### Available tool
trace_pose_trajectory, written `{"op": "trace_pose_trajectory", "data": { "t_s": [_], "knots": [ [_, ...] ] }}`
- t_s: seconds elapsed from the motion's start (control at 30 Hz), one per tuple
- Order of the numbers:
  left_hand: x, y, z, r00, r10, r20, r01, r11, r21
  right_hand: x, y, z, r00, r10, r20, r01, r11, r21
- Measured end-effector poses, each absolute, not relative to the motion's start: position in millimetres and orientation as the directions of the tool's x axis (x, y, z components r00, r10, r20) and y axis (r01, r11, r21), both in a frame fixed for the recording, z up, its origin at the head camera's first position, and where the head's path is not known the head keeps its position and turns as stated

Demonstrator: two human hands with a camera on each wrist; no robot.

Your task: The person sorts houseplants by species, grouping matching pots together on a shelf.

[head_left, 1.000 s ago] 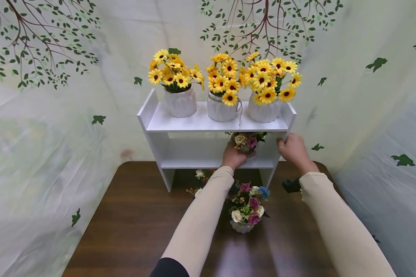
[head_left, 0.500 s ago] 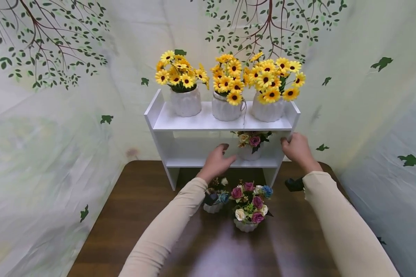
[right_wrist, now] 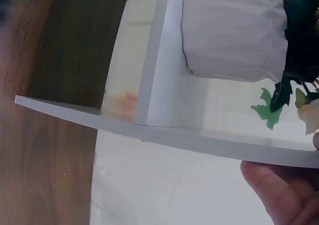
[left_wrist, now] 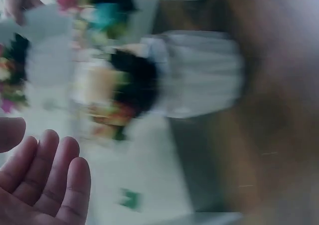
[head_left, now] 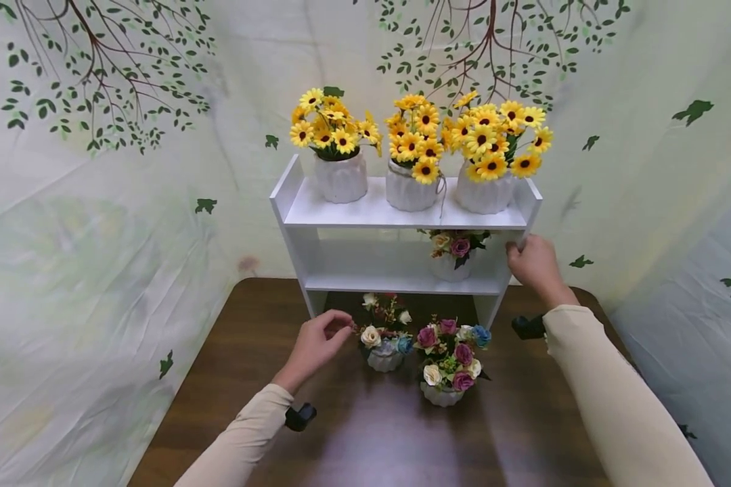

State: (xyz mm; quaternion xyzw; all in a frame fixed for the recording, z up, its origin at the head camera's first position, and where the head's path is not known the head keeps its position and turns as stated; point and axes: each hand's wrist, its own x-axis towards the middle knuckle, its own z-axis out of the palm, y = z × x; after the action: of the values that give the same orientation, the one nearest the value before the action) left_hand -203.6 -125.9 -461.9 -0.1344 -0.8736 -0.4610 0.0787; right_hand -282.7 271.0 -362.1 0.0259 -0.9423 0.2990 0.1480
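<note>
My left hand (head_left: 317,341) is just left of a white pot of mixed roses (head_left: 385,355) on the table; its fingers are loosely bent and hold nothing. In the left wrist view that pot (left_wrist: 199,75) is blurred, apart from the fingers (left_wrist: 75,185). My right hand (head_left: 533,264) grips the right side panel of the white shelf (head_left: 402,284). The thumb (right_wrist: 269,185) lies on the panel's outer face, and a fingertip shows at its inner side. Inside the middle tier, at the right, stands a potted rose arrangement (head_left: 451,267).
A second rose pot (head_left: 443,394) stands on the brown table (head_left: 365,446), right of the first. The shelf's top bears three white pots of yellow daisy-like flowers, left (head_left: 341,179), middle (head_left: 411,193) and right (head_left: 484,193). A leaf-printed cloth (head_left: 250,203) hangs behind.
My left hand has let go of the rose pot in the middle tier and moved down and left to beside the table's left rose pot. My right hand stays at the shelf's side.
</note>
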Motion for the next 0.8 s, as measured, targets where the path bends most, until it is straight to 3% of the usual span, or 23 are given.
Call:
{"op": "trace_pose_trajectory", "data": {
  "t_s": [0.27, 0.5, 0.63, 0.8],
  "knots": [
    [-188.5, -136.0, -542.8, -0.986, 0.013, 0.167, 0.157, 0.425, 0.891, -282.1, 266.9, -365.1, -0.946, 0.055, 0.319, -0.142, 0.817, -0.559],
    [-183.9, -100.8, -570.1, -0.989, -0.126, 0.08, 0.022, 0.406, 0.914, -281.1, 267.2, -368.2, -0.935, 0.065, 0.349, -0.151, 0.817, -0.556],
    [-191.4, -85.6, -579.5, -0.983, -0.155, 0.102, 0.023, 0.442, 0.897, -282.0, 264.5, -367.9, -0.93, 0.07, 0.36, -0.153, 0.818, -0.555],
    [-205.0, -75.1, -590.6, -0.982, -0.102, 0.157, 0.089, 0.486, 0.87, -281.8, 263.9, -368.2, -0.928, 0.085, 0.363, -0.141, 0.821, -0.554]
  ]
}}
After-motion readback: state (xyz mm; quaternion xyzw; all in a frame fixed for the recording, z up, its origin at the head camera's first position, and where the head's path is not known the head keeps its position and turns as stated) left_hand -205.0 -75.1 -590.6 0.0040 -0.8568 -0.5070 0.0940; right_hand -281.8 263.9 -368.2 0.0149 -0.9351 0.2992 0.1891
